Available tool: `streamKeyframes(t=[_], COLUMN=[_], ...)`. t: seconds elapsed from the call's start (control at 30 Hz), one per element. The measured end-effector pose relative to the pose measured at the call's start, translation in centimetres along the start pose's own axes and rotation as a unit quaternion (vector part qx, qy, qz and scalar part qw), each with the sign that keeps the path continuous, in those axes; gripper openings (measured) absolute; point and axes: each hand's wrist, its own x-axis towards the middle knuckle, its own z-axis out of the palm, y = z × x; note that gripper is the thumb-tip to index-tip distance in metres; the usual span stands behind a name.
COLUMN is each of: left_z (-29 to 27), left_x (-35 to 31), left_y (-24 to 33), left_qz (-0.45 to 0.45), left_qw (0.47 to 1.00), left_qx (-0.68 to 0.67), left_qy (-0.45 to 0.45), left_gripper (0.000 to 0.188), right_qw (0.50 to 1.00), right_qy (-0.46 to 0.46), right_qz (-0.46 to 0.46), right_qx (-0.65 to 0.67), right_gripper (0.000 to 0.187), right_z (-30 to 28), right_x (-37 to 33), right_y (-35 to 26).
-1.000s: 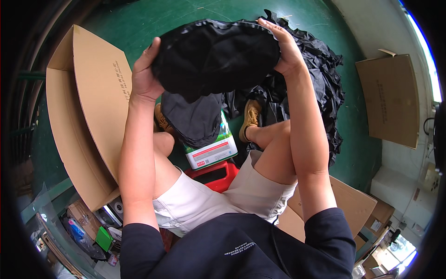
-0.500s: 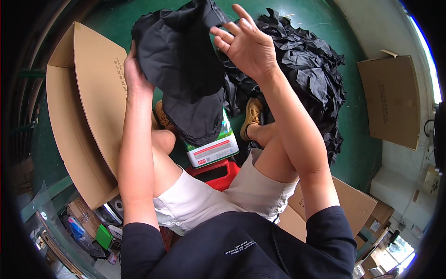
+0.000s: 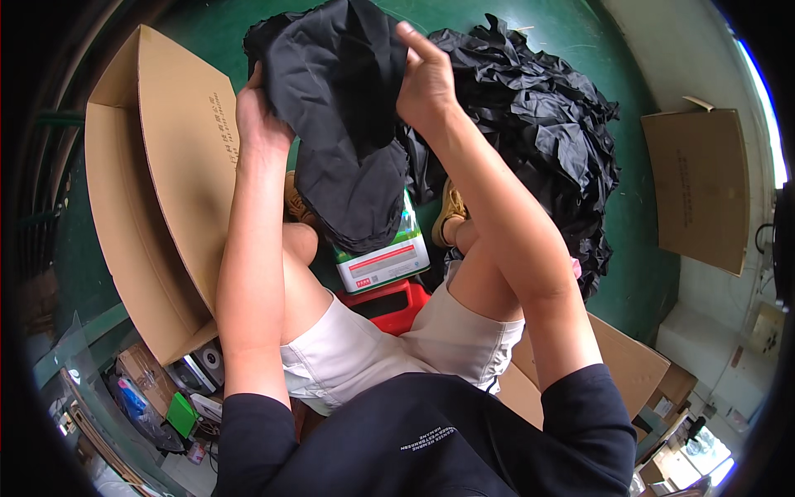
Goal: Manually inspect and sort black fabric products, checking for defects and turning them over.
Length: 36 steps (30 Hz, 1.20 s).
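A black fabric piece is spread between my two hands above a stack. My left hand grips its left edge, with the fingers partly hidden behind the cloth. At the upper right edge my right hand is closed on the cloth, its thumb on the near side and its fingertips out of sight. Below the held piece lies a neat stack of black fabric pieces, resting on a white and green tin. The held piece hides the far part of this stack.
Crumpled black fabric forms a large heap at the right on the green floor. An open cardboard box stands close by my left arm. A red plastic object sits between my legs. Another cardboard box stands by the wall.
My right hand, open with fingers spread before, has closed on the fabric edge. My left hand has moved slightly up and right. The held piece now hangs flatter between both hands.
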Motion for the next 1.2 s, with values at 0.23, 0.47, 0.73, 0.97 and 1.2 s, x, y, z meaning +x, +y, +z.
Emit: streamKeyframes(t=[0.23,0.47,0.73,0.97,1.2], left_z=[-3.9,-3.0,-1.8,-0.7,-2.0], left_x=[2.9,2.1,1.3,0.9,1.9], left_y=[1.0,0.6,0.5,-0.9,-2.6], left_qz=[-0.031,0.006,-0.004,-0.127,-0.187], left_qw=[0.995,0.975,0.977,0.980,0.976], left_qx=[-0.065,-0.117,-0.093,-0.034,0.050], left_qy=[-0.069,0.189,0.192,0.146,0.103], left_gripper=[0.043,0.030,0.020,0.018,0.022], right_qw=[0.971,0.995,0.990,0.988,0.975], right_qy=[0.108,0.054,-0.047,0.012,0.107], right_qz=[0.070,0.025,0.129,0.082,0.040], right_qx=[-0.202,-0.074,0.034,-0.128,-0.190], right_gripper=[0.026,0.013,0.008,0.011,0.010], right_z=[-0.1,0.8,-1.0,2.4,0.1], right_x=[0.2,-0.4,0.7,-1.1,0.6], right_y=[5.2,1.1,-2.4,-1.1,-1.8])
